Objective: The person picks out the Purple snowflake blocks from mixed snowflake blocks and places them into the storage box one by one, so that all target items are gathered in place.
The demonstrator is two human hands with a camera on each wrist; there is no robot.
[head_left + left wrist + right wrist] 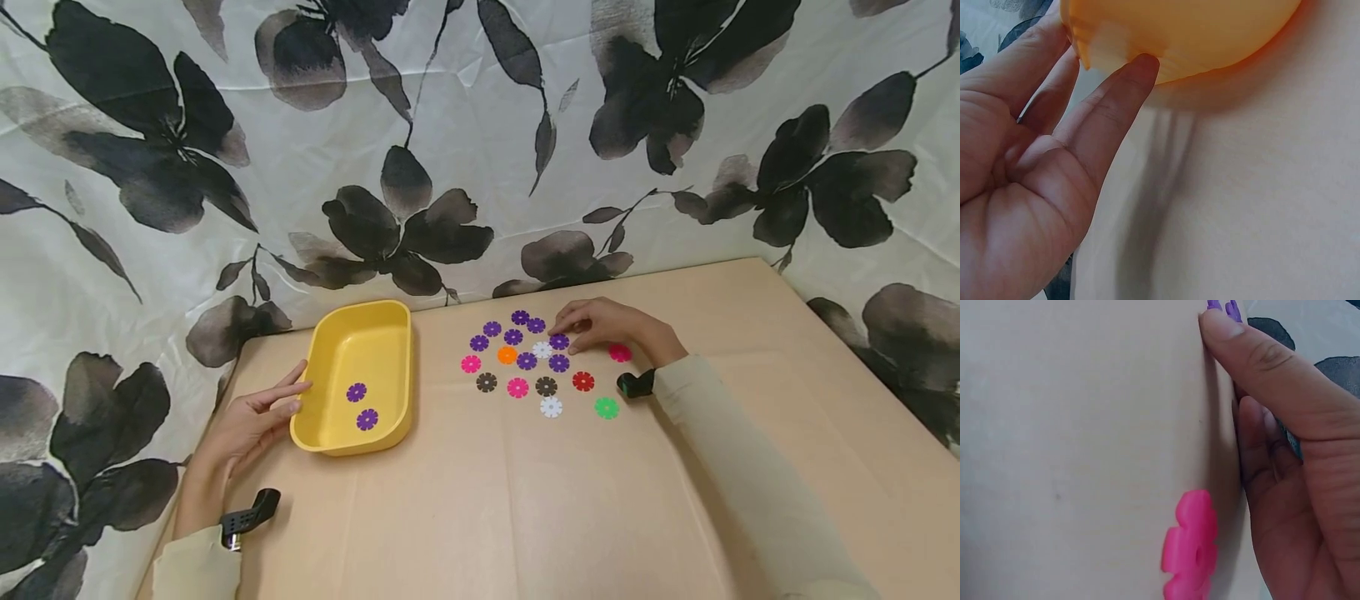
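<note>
My left hand (255, 425) holds the left rim of a yellow tray (411, 367); in the left wrist view a fingertip presses the outer wall of the tray (1222, 37). Two purple notched discs (367, 419) lie inside the tray. At the far side of the loose discs, my right hand (607, 323) has thumb and fingers curled at a purple notched disc (558, 342). In the right wrist view the thumb tip touches a purple disc (1233, 310), which is largely cut off. A pink disc (1194, 547) lies below that hand.
Several more notched discs lie spread on the beige table (480, 500): purple, pink, an orange one (507, 355), white, dark grey, a red one (582, 381) and a green one (607, 407). A floral cloth (525, 208) hangs behind the table.
</note>
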